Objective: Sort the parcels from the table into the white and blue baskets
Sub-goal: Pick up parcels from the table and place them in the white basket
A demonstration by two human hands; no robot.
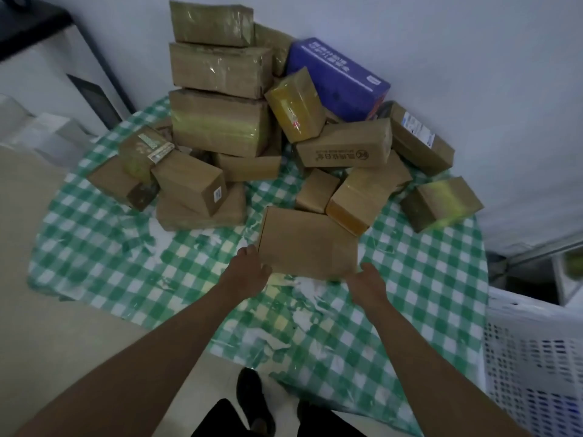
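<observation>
A flat brown cardboard parcel point(307, 242) lies at the front of the pile on the green-and-white checked tablecloth point(126, 263). My left hand point(252, 268) holds its near left corner, thumb up along the side. At the near right corner my right hand point(367, 283) grips the parcel, its fingertips hidden beneath. The parcel's near edge looks slightly raised. Behind it several brown parcels point(220, 121) are heaped against the wall, with a blue box point(337, 75) on top at the back. The white basket point(536, 342) stands at the table's right side. No blue basket is in view.
A stack of three large parcels point(217, 67) rises at the back left of the table. White walls close in the back and right. Grey furniture point(47, 74) stands to the left, and the beige floor point(47, 342) lies below. My shoes point(255, 402) are by the table's front edge.
</observation>
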